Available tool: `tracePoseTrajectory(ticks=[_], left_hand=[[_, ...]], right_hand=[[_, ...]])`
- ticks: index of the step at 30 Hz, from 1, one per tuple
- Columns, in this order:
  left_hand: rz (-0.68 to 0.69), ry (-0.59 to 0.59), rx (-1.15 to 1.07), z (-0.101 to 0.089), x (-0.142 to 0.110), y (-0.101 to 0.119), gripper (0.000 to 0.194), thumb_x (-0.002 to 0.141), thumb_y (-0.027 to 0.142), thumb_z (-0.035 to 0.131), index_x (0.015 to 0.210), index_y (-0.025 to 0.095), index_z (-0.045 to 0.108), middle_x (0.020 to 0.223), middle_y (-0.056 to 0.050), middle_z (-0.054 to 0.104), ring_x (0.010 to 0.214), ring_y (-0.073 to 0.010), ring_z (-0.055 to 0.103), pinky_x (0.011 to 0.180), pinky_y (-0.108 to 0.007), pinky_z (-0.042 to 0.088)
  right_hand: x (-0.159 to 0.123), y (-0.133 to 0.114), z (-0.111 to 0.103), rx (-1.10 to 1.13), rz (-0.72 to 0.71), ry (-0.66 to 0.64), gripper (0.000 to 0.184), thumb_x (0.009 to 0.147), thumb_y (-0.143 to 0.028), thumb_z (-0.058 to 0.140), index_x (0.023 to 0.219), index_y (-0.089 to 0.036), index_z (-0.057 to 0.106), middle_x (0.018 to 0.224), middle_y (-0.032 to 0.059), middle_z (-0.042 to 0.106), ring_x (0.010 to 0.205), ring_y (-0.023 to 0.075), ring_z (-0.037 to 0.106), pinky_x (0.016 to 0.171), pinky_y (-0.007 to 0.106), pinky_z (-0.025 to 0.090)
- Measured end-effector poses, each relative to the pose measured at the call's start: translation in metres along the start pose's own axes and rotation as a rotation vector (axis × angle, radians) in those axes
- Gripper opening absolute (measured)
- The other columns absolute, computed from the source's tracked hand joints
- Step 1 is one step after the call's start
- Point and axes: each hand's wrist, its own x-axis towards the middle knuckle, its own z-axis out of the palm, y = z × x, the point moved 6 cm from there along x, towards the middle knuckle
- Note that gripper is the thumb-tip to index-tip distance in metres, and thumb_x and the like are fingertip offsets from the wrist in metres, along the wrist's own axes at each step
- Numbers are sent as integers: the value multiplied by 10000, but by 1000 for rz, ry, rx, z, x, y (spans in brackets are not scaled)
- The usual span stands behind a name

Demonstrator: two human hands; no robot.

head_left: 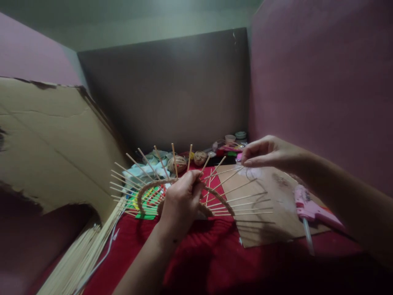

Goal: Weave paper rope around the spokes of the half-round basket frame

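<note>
My left hand [183, 194] is closed around the top of a half-round frame of thin wooden sticks [229, 190], which fan outward on both sides. A brown twine band [139, 200] curves across the sticks, partly hidden behind that hand. To the right, my right hand [266, 153] is raised with thumb and fingers pinched together close to a stick's tip. What lies in the pinch is too small to make out; a thin loop hangs just below it. Beneath the frame's right side lies a brown board [260, 221].
A pink glue gun [310, 209] rests on the board's right. Twine balls [200, 158], a pale blue cloth [147, 166] and small jars [241, 135] stand behind. Long loose sticks [76, 256] and a big torn cardboard sheet [55, 143] are on the left. Red cloth [190, 254] covers the surface.
</note>
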Motion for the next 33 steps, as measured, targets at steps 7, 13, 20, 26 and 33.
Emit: tracePoseTrajectory(ticks=[7, 13, 20, 26, 33], left_hand=[[-3, 4, 8, 2, 1, 1, 117, 810, 142, 517, 908, 165, 577, 791, -23, 656, 717, -131, 628, 594, -227, 482], [7, 6, 15, 1, 0, 3, 134, 812, 142, 520, 931, 168, 576, 804, -20, 664, 709, -131, 636, 642, -240, 499], [3, 4, 73, 1, -3, 0, 255, 817, 148, 525, 1071, 165, 548, 888, -41, 673, 779, -150, 639, 689, -266, 512], [35, -14, 171, 0, -9, 6, 394, 835, 175, 509, 1226, 194, 458, 1078, -70, 633, 783, -145, 638, 697, -266, 521], [65, 2, 267, 4, -18, 11, 522, 848, 179, 501, 1336, 208, 320, 1082, -76, 633, 668, -123, 621, 588, -235, 510]], right_hand=[[-10, -13, 1, -27, -62, 52, 160, 652, -345, 693, 699, -200, 641, 662, 15, 571, 629, 129, 512, 572, 274, 405], [-2, 10, -1, -34, -8, -41, 123, 643, -295, 686, 671, -178, 660, 627, 8, 574, 601, 115, 494, 560, 262, 379], [13, 72, 36, 76, 250, -242, 159, 621, -277, 699, 726, -158, 697, 540, -19, 541, 469, 60, 380, 440, 210, 262], [3, 64, 68, 82, 195, -425, 147, 688, -223, 633, 797, -171, 718, 751, 18, 665, 703, 122, 553, 644, 227, 407], [-2, 58, 74, 115, 157, -437, 93, 729, -191, 598, 740, -175, 688, 657, -11, 624, 623, 100, 530, 595, 212, 406]])
